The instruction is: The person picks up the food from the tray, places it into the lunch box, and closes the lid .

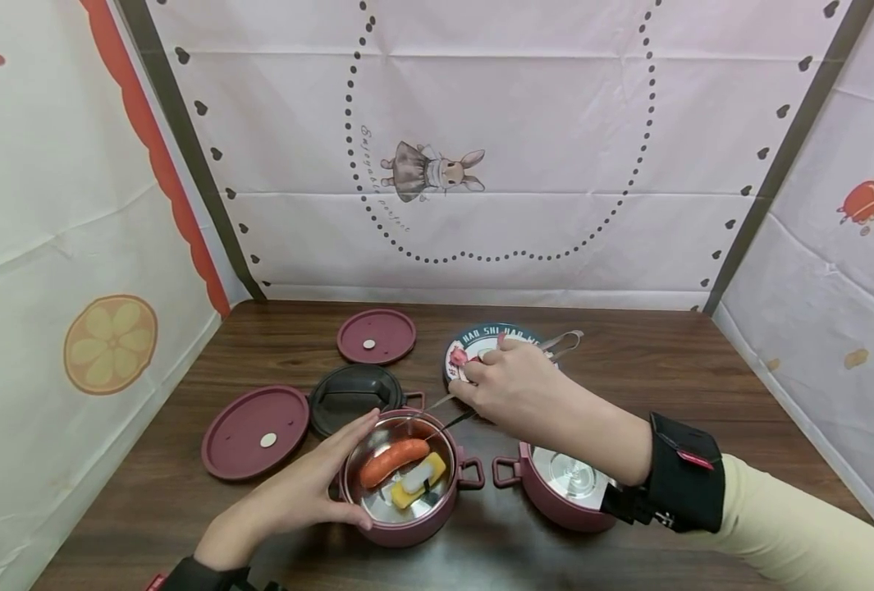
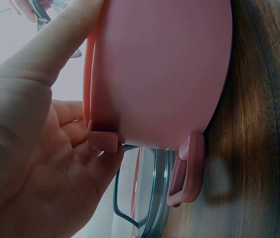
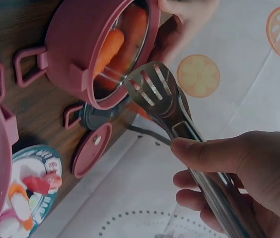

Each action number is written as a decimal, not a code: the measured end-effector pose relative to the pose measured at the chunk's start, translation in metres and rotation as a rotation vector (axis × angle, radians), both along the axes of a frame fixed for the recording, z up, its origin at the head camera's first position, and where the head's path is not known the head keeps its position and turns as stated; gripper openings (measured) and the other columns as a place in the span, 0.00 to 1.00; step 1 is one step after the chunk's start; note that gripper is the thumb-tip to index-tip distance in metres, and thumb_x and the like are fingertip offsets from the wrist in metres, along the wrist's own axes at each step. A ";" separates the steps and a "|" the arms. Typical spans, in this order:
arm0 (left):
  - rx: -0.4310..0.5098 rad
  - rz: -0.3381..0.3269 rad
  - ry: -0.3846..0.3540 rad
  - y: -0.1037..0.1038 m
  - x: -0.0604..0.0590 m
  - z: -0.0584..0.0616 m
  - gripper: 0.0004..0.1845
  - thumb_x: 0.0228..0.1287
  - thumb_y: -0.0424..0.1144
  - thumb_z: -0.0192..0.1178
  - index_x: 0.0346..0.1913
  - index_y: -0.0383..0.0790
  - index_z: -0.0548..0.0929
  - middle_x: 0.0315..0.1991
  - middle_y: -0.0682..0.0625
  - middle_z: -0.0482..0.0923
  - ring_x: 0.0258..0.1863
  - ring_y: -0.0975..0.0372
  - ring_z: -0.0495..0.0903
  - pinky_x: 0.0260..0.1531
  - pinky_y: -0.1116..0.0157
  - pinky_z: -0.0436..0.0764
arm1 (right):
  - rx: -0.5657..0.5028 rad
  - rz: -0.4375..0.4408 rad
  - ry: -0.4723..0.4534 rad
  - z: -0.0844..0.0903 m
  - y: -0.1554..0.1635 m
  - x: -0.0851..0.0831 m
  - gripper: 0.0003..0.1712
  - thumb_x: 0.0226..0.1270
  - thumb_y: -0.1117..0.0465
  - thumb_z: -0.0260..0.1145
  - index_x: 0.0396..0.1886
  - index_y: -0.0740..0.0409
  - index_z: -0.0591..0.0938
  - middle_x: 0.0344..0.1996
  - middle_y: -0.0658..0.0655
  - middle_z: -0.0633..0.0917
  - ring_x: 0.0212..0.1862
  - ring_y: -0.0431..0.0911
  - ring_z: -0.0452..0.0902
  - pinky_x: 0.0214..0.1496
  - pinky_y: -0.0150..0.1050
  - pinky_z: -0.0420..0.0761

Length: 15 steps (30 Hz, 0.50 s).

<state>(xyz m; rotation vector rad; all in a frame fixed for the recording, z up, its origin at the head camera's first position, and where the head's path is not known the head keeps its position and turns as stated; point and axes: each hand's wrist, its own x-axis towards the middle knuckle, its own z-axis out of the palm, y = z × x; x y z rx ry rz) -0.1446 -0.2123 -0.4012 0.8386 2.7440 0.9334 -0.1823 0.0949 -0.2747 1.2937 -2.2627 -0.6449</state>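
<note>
Around the side of a maroon pot my left hand is spread, thumb at the near rim and fingers at the far side. Inside this pot lie an orange-red sausage, a yellow piece and a white piece. My right hand grips metal tongs with slotted ends, thumb on one side and fingers on the other. The tongs' ends point toward the pot's opening; nothing shows between them in the right wrist view. In the left wrist view the pot's wall hides its contents.
To the right stands a second maroon pot. Behind my right hand, a round patterned plate bears several food pieces. Maroon lids and a black lid lie at the back left. Fabric walls border the wooden table.
</note>
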 end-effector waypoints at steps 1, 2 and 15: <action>0.001 0.001 0.000 0.000 0.000 0.000 0.63 0.45 0.68 0.70 0.81 0.51 0.48 0.81 0.44 0.49 0.77 0.47 0.54 0.68 0.40 0.65 | -0.010 0.003 0.007 0.000 0.002 -0.001 0.15 0.66 0.59 0.69 0.52 0.41 0.85 0.43 0.46 0.90 0.39 0.44 0.86 0.49 0.42 0.85; 0.002 0.001 -0.001 0.000 0.000 0.000 0.63 0.45 0.67 0.70 0.81 0.51 0.48 0.81 0.44 0.48 0.77 0.47 0.54 0.68 0.40 0.65 | -0.023 0.007 0.012 0.001 0.004 -0.003 0.15 0.65 0.60 0.69 0.51 0.41 0.85 0.41 0.46 0.90 0.37 0.44 0.86 0.45 0.40 0.85; -0.004 -0.003 -0.018 0.001 -0.001 0.000 0.63 0.45 0.68 0.69 0.81 0.49 0.49 0.81 0.44 0.48 0.78 0.47 0.54 0.68 0.39 0.65 | -0.087 -0.159 -0.053 0.002 0.035 -0.040 0.18 0.52 0.57 0.78 0.45 0.43 0.86 0.33 0.46 0.88 0.31 0.44 0.82 0.27 0.38 0.78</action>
